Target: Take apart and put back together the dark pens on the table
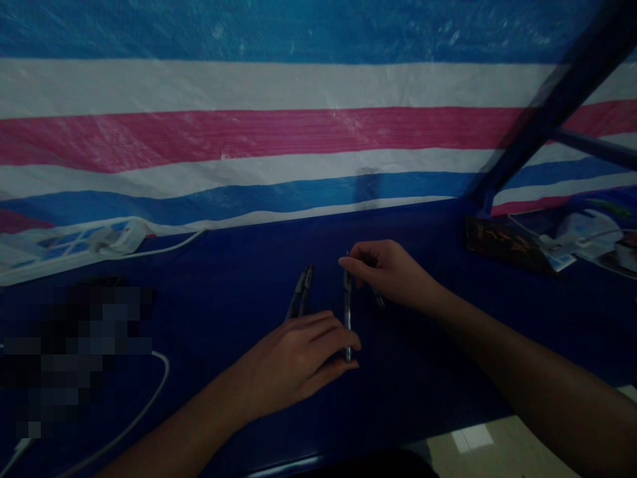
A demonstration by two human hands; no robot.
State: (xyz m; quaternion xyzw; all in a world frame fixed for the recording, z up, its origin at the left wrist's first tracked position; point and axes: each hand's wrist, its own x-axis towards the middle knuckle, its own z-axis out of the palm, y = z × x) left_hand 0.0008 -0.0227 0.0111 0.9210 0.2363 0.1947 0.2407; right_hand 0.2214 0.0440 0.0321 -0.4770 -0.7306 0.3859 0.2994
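Left fingers (336,340) and right fingers (362,268) pinch one slim pen (348,309) (at opposite ends).

A blue, white and pink striped tarpaulin (279,133) hangs behind the dark blue tabletop (239,265); a white cord (172,250) lies at back left; a blue post (545,119) slants up at right, near a dark printed item (507,244); pale floor (507,448) shows below
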